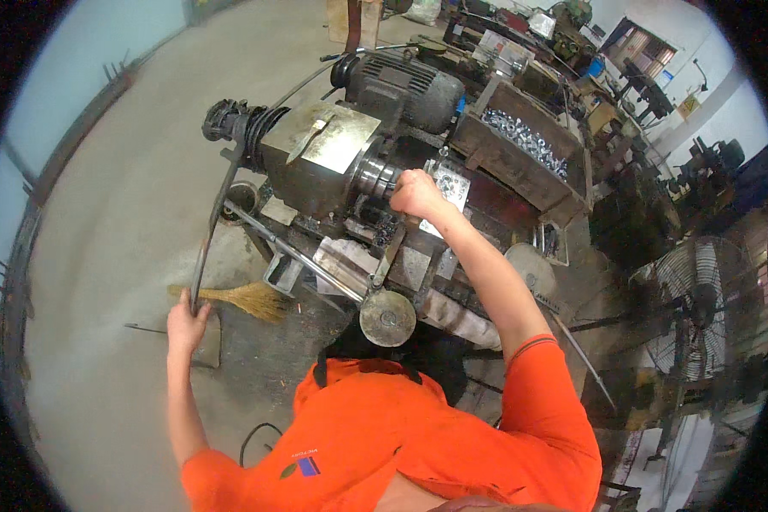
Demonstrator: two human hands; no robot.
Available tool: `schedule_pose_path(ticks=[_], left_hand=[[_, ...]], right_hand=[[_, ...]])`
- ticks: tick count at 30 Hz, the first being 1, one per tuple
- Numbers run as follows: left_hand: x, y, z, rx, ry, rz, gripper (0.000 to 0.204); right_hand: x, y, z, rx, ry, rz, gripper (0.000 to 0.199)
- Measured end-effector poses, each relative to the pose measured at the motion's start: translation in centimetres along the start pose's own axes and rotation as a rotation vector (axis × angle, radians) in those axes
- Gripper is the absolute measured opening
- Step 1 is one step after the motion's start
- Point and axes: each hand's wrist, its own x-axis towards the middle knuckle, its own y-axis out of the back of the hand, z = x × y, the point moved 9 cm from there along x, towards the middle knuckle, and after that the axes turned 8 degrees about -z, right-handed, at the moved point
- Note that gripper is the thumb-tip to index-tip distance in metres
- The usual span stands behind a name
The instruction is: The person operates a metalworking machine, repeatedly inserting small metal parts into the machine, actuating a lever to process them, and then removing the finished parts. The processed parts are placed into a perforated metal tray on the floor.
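My left hand (187,324) is closed around the lower end of a long metal lever (210,235), which runs up to the pulley end of a small lathe-like machine (303,183). At the machine's chuck (375,177), my right hand (418,194) is closed, its fingers curled at the front of the spindle. Whatever those fingers grip is hidden behind the hand. Just right of them is a pale metal plate (449,189) with small parts on it. A brush-like tool (310,141) lies on top of the machine's housing.
An electric motor (405,90) sits behind the housing. A metal box (508,162) holds many small shiny parts (525,139). A round metal disc (387,318) and a steel bar (294,253) jut out near my body. A straw broom (247,299) lies on the floor; a fan (700,299) stands right.
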Motion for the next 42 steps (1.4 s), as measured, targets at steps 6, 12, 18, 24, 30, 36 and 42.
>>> schedule_pose_path(ticks=[6,12,18,24,30,36,42], left_hand=[[0.0,-0.2,-0.8,0.078,0.030,0.041,0.048],[-0.4,0.5,-0.5,0.198,0.126,0.071,0.046],[5.6,3.7,-14.7,0.633,0.261,0.054,0.014],[11.3,8.3,-14.2,0.762,-0.067,0.269,0.004],[10.3,8.0,-17.4,0.795,-0.103,0.230,0.017],[12.7,8.4,-13.9,0.578,0.042,0.229,0.022],[10.4,-5.1,-5.5,-0.264,0.026,0.479,0.024]], right_hand=[[1.6,-0.1,-1.0,0.097,0.034,0.009,0.018],[2.6,0.6,0.9,0.380,-0.040,0.142,0.018],[1.3,1.2,-0.3,0.469,0.078,0.211,0.024],[0.2,2.0,-0.1,0.499,-0.010,0.292,0.021],[0.8,2.2,-1.2,0.377,0.103,0.247,0.022],[-2.2,3.8,-0.2,0.389,-0.071,0.307,0.012],[-15.4,6.6,2.6,0.448,0.029,0.557,0.014]])
